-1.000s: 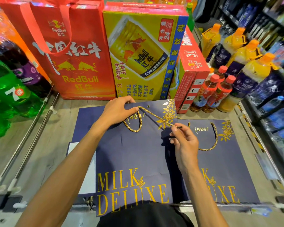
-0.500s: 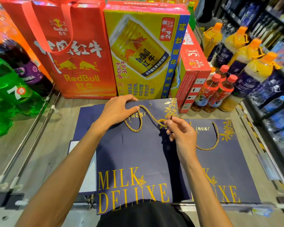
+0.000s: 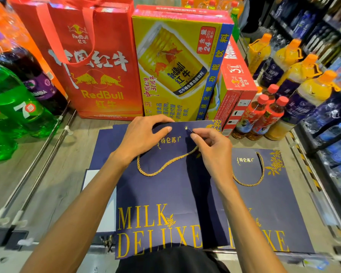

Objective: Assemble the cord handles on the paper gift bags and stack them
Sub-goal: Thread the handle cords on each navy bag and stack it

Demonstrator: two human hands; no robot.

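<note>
A navy "MILK DELUXE" paper gift bag (image 3: 161, 196) lies flat in front of me on other navy bags. A gold cord (image 3: 165, 164) loops across its upper face. My right hand (image 3: 211, 152) pinches the cord's dark tip right at the bag's right eyelet hole (image 3: 186, 128). My left hand (image 3: 144, 134) grips the bag's top edge, thumb on the face near the left hole. To the right lies a second navy bag (image 3: 264, 203) with a gold cord handle (image 3: 261, 174) fitted.
A red Red Bull bag (image 3: 91, 62), a yellow Red Bull carton (image 3: 177, 66) and a red box (image 3: 236, 79) stand just behind the bags. Green soda bottles (image 3: 12, 107) sit left, red-capped and orange-capped bottles (image 3: 268, 113) right. Metal rails (image 3: 37, 166) cross the grey shelf on the left.
My right hand has carried the cord's tip up from the bag's middle to the right eyelet hole. The cord loop now hangs lower. My left hand stays on the top edge.
</note>
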